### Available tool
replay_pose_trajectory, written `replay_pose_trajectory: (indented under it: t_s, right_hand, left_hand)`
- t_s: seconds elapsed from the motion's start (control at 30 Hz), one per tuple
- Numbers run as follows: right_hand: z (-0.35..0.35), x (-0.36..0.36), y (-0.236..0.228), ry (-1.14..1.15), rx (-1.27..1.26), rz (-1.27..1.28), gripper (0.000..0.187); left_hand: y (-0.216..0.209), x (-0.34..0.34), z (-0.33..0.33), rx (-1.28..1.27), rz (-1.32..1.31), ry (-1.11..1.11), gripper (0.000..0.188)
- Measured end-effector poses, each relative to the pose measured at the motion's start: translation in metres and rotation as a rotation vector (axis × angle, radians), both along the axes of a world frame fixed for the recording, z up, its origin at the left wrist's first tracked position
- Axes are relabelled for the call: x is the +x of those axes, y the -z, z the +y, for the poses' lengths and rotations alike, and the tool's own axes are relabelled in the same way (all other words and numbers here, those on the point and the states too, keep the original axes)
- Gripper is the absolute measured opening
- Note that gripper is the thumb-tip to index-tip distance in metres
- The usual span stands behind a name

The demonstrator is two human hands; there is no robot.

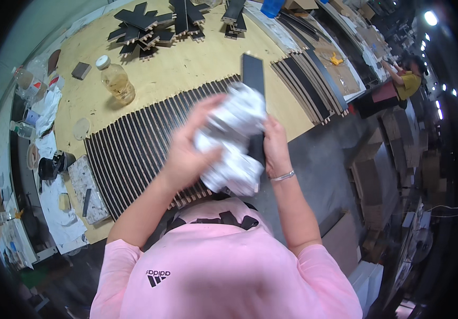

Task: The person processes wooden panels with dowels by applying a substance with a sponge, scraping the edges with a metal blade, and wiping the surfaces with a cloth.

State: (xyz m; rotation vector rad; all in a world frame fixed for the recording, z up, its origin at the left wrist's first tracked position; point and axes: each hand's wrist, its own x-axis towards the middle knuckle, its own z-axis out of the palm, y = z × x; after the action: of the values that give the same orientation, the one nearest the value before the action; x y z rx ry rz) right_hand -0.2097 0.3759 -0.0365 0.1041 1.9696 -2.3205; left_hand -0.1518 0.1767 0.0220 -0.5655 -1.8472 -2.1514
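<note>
My left hand [189,146] is closed on a crumpled white cloth [234,119], blurred by motion. The cloth lies against a dark flat wooden slat [252,72] that stands out lengthwise away from me. Along the slat's right edge, my right hand [276,143] grips it, with a bracelet at the wrist. Part of the slat is hidden behind the cloth. Below and left of my hands, a long row of dark slats [133,143] stands on edge, side by side, with pale pegs at their ends.
Piles of dark slats [138,21] lie at the table's far side. A bottle of yellowish liquid [116,82] stands left of centre. More slats [308,85] lie at the right edge. A stained block [88,189] sits front left. A co-worker [407,82] works far right.
</note>
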Motion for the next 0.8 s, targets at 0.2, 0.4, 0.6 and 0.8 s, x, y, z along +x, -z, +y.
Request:
replay_pose_trajectory:
  t_s: [0.2, 0.4, 0.6, 0.8]
  right_hand:
    - [-0.010, 0.024, -0.016, -0.427, 0.110, 0.106, 0.017]
    - [-0.014, 0.049, -0.010, -0.455, 0.214, -0.064, 0.026]
    - [-0.011, 0.049, -0.022, -0.348, 0.192, 0.001, 0.034]
    - [0.001, 0.060, -0.024, -0.348, 0.106, 0.192, 0.025]
  left_hand:
    - [0.040, -0.009, -0.003, -0.955, 0.453, -0.091, 0.029]
    - [0.058, -0.082, -0.060, -0.818, 0.275, -0.594, 0.020]
    - [0.029, -0.045, -0.035, -0.588, 0.195, -0.667, 0.032]
    - [0.048, -0.025, -0.005, -0.765, 0.466, -0.334, 0.034]
